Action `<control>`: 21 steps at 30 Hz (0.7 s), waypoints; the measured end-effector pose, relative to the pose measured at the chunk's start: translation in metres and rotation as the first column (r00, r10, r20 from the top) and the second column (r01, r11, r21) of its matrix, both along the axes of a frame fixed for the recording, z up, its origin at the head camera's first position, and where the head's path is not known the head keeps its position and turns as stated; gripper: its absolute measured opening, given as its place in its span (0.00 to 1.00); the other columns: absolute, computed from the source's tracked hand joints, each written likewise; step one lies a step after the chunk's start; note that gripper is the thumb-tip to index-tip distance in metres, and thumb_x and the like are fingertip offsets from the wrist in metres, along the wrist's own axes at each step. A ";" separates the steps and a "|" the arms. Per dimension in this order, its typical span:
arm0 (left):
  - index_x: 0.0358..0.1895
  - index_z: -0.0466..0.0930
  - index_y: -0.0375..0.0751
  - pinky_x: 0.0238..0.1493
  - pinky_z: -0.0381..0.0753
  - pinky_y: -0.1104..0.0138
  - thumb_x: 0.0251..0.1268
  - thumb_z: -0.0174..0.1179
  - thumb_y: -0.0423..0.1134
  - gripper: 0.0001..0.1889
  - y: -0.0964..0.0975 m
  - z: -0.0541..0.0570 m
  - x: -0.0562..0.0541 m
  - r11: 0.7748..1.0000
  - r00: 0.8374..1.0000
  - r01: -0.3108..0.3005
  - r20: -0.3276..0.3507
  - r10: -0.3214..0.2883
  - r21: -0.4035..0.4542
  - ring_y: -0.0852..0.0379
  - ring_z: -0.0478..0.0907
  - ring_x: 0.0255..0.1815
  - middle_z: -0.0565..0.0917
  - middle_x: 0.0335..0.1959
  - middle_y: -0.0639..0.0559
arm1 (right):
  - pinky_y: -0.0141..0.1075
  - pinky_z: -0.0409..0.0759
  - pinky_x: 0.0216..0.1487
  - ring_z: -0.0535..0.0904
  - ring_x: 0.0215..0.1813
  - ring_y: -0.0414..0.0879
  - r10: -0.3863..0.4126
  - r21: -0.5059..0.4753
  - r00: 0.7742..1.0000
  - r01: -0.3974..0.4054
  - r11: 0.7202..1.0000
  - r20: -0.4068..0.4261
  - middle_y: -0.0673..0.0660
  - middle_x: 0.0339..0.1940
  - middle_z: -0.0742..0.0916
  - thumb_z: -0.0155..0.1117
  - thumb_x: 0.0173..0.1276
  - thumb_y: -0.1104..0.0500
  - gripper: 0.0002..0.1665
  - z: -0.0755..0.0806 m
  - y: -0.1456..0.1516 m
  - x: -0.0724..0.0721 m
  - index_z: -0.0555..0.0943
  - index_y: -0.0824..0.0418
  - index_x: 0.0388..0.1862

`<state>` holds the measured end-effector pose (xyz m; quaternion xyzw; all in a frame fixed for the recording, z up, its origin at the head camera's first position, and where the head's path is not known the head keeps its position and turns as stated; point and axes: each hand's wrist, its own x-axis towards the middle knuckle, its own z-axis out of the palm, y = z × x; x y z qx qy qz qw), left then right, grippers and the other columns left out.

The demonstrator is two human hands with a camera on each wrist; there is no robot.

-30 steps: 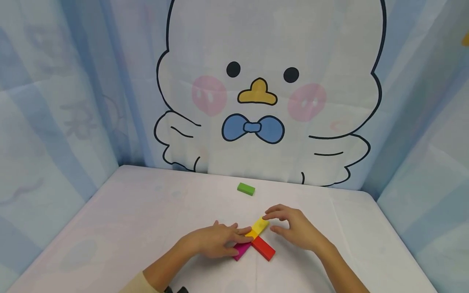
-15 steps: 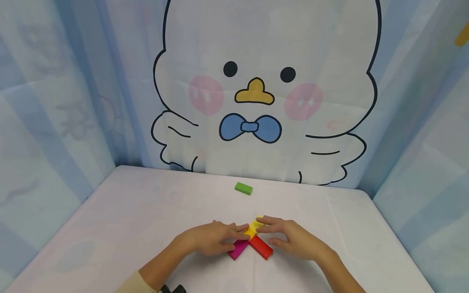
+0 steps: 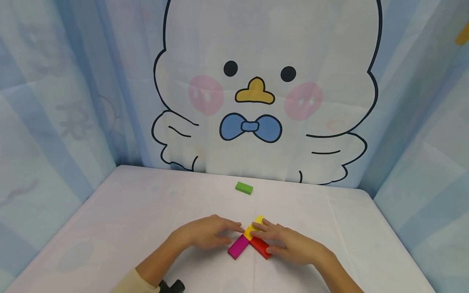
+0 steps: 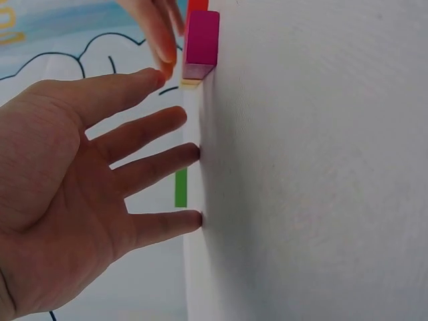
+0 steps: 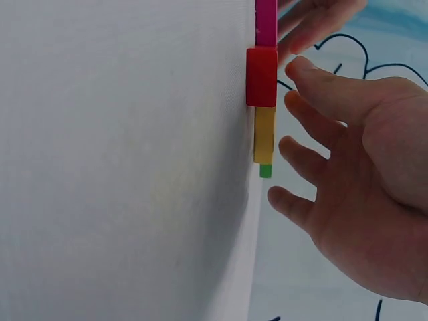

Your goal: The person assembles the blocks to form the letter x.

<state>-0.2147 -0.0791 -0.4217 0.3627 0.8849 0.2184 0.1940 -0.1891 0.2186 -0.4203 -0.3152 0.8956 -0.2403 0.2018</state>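
Observation:
A magenta block (image 3: 238,247), a red block (image 3: 259,248) and a yellow one (image 3: 259,219) meet on the white table in a Y-like shape. Where they join, an orange-yellow patch (image 3: 248,232) shows partly under fingers. My left hand (image 3: 209,232) is spread just left of the joint; its lower fingertips reach the table in the left wrist view. My right hand (image 3: 293,243) hovers over the red and yellow blocks, hiding part of them. From the right wrist, its loosely extended fingers (image 5: 301,157) show beside the red block (image 5: 261,77), gripping nothing.
A green block (image 3: 244,188) lies farther back on the table (image 3: 146,203). Behind stands a cloth backdrop (image 3: 256,49) with a cartoon bird, and cloth walls rise on both sides. A black device (image 3: 172,287) sits at the left wrist.
My left hand has lifted off the magenta and orange-yellow blocks and drawn back left. My right hand has moved left and down, over the red block.

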 end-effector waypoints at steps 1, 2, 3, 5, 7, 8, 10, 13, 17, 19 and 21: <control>0.70 0.79 0.65 0.72 0.77 0.52 0.74 0.64 0.45 0.23 -0.001 0.000 0.000 1.000 1.000 -0.003 0.002 0.003 -0.001 0.57 0.75 0.73 0.78 0.71 0.64 | 0.69 0.54 0.80 0.53 0.87 0.54 0.006 0.000 1.000 -0.006 1.000 -0.001 0.42 0.83 0.68 0.63 0.78 0.52 0.33 0.000 0.000 0.000 0.71 0.37 0.79; 0.69 0.79 0.64 0.72 0.77 0.53 0.74 0.64 0.44 0.23 -0.001 0.001 0.000 1.000 1.000 -0.005 0.005 0.005 0.000 0.57 0.75 0.73 0.79 0.70 0.65 | 0.69 0.54 0.79 0.53 0.87 0.55 0.011 -0.002 1.000 -0.011 1.000 -0.004 0.42 0.83 0.68 0.63 0.78 0.53 0.32 -0.001 0.000 0.000 0.71 0.38 0.79; 0.69 0.80 0.64 0.71 0.77 0.53 0.74 0.64 0.44 0.22 -0.002 0.001 0.000 1.000 1.000 -0.008 0.007 0.008 0.001 0.58 0.76 0.72 0.80 0.69 0.65 | 0.69 0.55 0.79 0.53 0.87 0.55 0.017 -0.002 1.000 -0.017 1.000 -0.007 0.42 0.83 0.68 0.62 0.78 0.53 0.32 -0.001 0.000 0.000 0.71 0.38 0.79; 0.68 0.80 0.63 0.71 0.78 0.54 0.74 0.64 0.44 0.22 -0.004 0.001 0.000 1.000 1.000 -0.009 0.009 0.009 0.002 0.58 0.77 0.71 0.81 0.68 0.65 | 0.69 0.57 0.78 0.53 0.87 0.56 0.026 0.004 1.000 -0.026 1.000 -0.017 0.43 0.83 0.68 0.63 0.78 0.53 0.32 -0.002 0.000 0.000 0.71 0.38 0.79; 0.68 0.80 0.62 0.70 0.78 0.55 0.74 0.64 0.43 0.22 -0.005 0.001 -0.001 1.000 1.000 -0.006 0.007 0.006 0.007 0.59 0.77 0.70 0.82 0.67 0.65 | 0.70 0.59 0.77 0.54 0.87 0.56 0.036 0.008 0.999 -0.036 0.999 -0.029 0.43 0.83 0.69 0.63 0.78 0.54 0.33 -0.003 0.000 0.000 0.71 0.38 0.79; 0.68 0.80 0.61 0.70 0.78 0.55 0.74 0.64 0.42 0.22 -0.006 0.001 -0.001 1.000 1.000 -0.004 0.002 0.004 0.009 0.59 0.78 0.70 0.82 0.67 0.64 | 0.69 0.60 0.77 0.54 0.87 0.56 0.041 0.008 0.999 -0.041 0.999 -0.035 0.43 0.83 0.69 0.63 0.78 0.54 0.33 -0.003 0.000 0.000 0.71 0.38 0.79; 0.68 0.81 0.61 0.70 0.79 0.56 0.74 0.64 0.42 0.22 -0.007 0.001 -0.002 1.000 1.000 -0.002 -0.012 0.002 0.011 0.60 0.78 0.69 0.82 0.67 0.65 | 0.68 0.62 0.76 0.55 0.86 0.56 0.046 0.011 0.998 -0.046 0.999 -0.047 0.44 0.82 0.70 0.63 0.77 0.55 0.33 -0.004 0.000 0.001 0.71 0.38 0.79; 0.68 0.81 0.61 0.69 0.79 0.56 0.74 0.64 0.42 0.21 -0.007 0.003 -0.003 1.000 1.000 -0.007 -0.018 0.007 0.023 0.60 0.78 0.68 0.82 0.66 0.64 | 0.66 0.64 0.76 0.56 0.86 0.56 0.043 0.016 0.997 -0.042 0.999 -0.059 0.43 0.82 0.70 0.64 0.77 0.56 0.34 -0.004 -0.001 0.001 0.71 0.37 0.78; 0.67 0.81 0.62 0.69 0.80 0.54 0.75 0.64 0.44 0.20 -0.007 0.006 -0.005 0.999 0.999 -0.043 -0.011 0.044 0.028 0.58 0.78 0.68 0.83 0.66 0.64 | 0.64 0.66 0.76 0.57 0.86 0.56 0.038 0.027 0.996 -0.036 0.999 -0.075 0.43 0.81 0.71 0.65 0.76 0.56 0.34 -0.003 -0.001 0.001 0.72 0.37 0.78; 0.67 0.82 0.61 0.68 0.80 0.52 0.74 0.64 0.44 0.20 -0.007 0.007 -0.005 0.997 0.998 -0.067 -0.018 0.068 0.030 0.56 0.78 0.68 0.83 0.65 0.62 | 0.63 0.66 0.76 0.57 0.86 0.56 0.042 0.028 0.996 -0.040 0.999 -0.085 0.43 0.81 0.71 0.65 0.76 0.57 0.34 -0.003 -0.001 0.001 0.72 0.38 0.78; 0.66 0.82 0.59 0.69 0.79 0.51 0.74 0.64 0.43 0.20 -0.008 0.007 -0.007 0.995 0.995 -0.093 -0.028 0.094 0.028 0.55 0.78 0.67 0.84 0.64 0.61 | 0.62 0.66 0.77 0.57 0.86 0.55 0.048 0.031 0.995 -0.045 0.998 -0.092 0.43 0.81 0.71 0.65 0.76 0.57 0.34 -0.003 -0.001 0.002 0.72 0.39 0.78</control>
